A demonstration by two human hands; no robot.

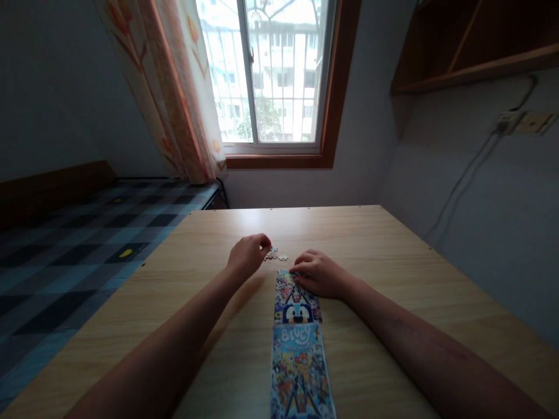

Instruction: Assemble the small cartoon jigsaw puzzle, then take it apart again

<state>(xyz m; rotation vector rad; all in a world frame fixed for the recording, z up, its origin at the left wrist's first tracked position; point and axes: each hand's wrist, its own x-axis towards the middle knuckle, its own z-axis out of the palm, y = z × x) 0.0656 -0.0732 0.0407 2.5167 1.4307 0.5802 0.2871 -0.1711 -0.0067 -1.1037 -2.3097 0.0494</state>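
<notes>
Past the far end of the puzzle, my left hand (pixel 248 256) is closed in a pinch beside a few loose jigsaw pieces (pixel 271 254). Whatever is between its fingertips is too small to make out. My right hand (pixel 322 274) lies with fingers apart over the upper right corner of a jigsaw puzzle (pixel 297 308), covering part of it. The puzzle is crowded with small colourful figures and has a blue dog's face at its near end. Directly below it lies a sheet with a similar picture (pixel 301 366), lettered "BLUEY" at the top.
A light wooden table (pixel 375 233) carries everything. On the left is a bed with a checked cover (pixel 131 227). Ahead are a window (pixel 283 75) and a flowered curtain (pixel 170 87). A shelf (pixel 480 46) and a socket with a cable (pixel 509 123) are on the right wall.
</notes>
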